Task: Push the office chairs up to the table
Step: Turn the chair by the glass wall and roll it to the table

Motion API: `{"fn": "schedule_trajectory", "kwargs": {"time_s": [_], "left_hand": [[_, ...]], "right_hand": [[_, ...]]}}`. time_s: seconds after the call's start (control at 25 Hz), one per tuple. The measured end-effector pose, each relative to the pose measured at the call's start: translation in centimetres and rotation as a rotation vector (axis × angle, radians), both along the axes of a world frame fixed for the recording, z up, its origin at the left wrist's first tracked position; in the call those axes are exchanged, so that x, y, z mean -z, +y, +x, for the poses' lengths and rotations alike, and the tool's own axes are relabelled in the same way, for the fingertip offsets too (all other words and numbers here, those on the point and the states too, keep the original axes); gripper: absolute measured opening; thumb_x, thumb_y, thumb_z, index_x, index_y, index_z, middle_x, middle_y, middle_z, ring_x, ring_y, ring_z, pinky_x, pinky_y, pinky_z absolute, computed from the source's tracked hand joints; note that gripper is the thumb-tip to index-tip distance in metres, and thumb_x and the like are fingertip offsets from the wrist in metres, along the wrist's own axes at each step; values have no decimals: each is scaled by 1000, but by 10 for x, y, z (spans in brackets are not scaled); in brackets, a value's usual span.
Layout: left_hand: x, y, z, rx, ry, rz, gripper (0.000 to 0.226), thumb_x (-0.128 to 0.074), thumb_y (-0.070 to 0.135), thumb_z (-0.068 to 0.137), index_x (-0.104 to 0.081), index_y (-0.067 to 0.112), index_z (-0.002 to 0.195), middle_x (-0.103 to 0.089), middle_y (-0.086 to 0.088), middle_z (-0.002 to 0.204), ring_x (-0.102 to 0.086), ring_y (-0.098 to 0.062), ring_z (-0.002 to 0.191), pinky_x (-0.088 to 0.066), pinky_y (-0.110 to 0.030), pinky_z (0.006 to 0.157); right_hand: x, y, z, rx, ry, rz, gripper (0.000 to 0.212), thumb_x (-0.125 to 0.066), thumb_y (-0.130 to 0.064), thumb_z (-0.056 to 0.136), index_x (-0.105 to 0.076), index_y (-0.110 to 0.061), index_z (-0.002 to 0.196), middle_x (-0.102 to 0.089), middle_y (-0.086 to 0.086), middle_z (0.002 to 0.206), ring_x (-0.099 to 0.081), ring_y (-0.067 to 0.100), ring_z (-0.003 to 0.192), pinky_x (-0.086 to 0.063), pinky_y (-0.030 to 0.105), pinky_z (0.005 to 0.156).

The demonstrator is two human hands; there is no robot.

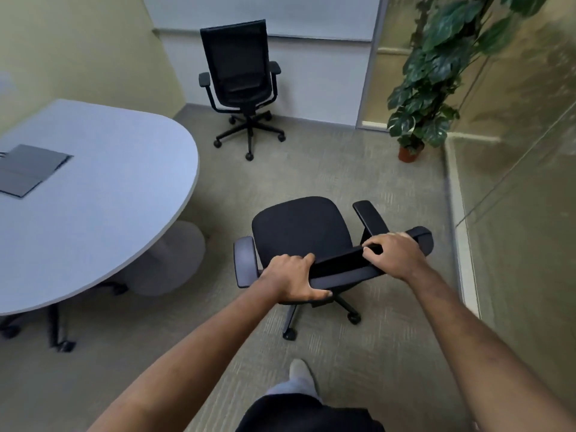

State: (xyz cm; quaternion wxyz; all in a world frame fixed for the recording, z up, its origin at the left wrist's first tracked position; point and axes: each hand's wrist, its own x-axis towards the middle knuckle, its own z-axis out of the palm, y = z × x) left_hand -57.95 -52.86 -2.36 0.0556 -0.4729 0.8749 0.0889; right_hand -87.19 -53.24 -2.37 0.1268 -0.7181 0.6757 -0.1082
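Note:
A black office chair (299, 229) stands on the carpet just in front of me, its seat facing away and apart from the table. My left hand (291, 277) grips the left end of its backrest top. My right hand (394, 252) grips the same top edge further right. A second black chair (238, 70) with a mesh back stands by the far wall, turned toward the room. The rounded light grey table (103, 194) fills the left side, its curved edge about a chair's width from the near chair.
A potted plant (433, 88) stands in the far right corner beside a glass wall (514, 198). A dark cable hatch (28, 169) lies in the tabletop. The table's base (168, 260) and black feet show under it. Open carpet lies between the chairs.

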Motion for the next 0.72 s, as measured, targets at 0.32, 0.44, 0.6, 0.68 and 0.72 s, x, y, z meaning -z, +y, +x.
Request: {"fn": "schedule_trajectory", "kwargs": {"time_s": [0.32,0.44,0.6,0.68,0.72], "left_hand": [[2,-13,-2,-241,13,-6,84,-41,97,72,-46,20,107,-72,-9,99,-68,-37,89,-40,-40,65],[2,-20,-9,-326,12,-2,82,-39,98,70,-41,22,103,-72,-10,101,-68,-38,90,-37,-40,65],[4,-26,-25,-468,5,17,80,-37,98,68,-38,24,99,-71,-8,97,-67,-37,86,-38,-41,64],[4,-28,-37,-550,-6,7,83,-37,99,69,-43,23,103,-71,-5,95,-66,-34,83,-39,-40,63],[3,-30,-43,-585,-11,1,84,-37,99,69,-45,23,105,-70,-4,94,-66,-33,82,-38,-40,62]], "right_hand": [[0,-94,11,-250,1,3,49,-42,-60,77,-80,-39,100,-78,-14,102,-68,17,101,-48,39,99],[-2,-124,14,-333,-12,-21,42,-48,-54,79,-80,-37,98,-78,-14,100,-69,18,99,-48,37,97],[-2,-161,11,-453,-6,-54,30,-58,-49,81,-80,-38,99,-78,-13,101,-68,21,100,-48,35,92],[-2,-181,8,-534,5,-54,24,-64,-46,84,-80,-38,100,-78,-14,101,-68,20,102,-49,35,93],[-2,-190,8,-571,15,-52,24,-64,-46,84,-80,-39,101,-78,-15,102,-68,19,103,-49,35,94]]}}
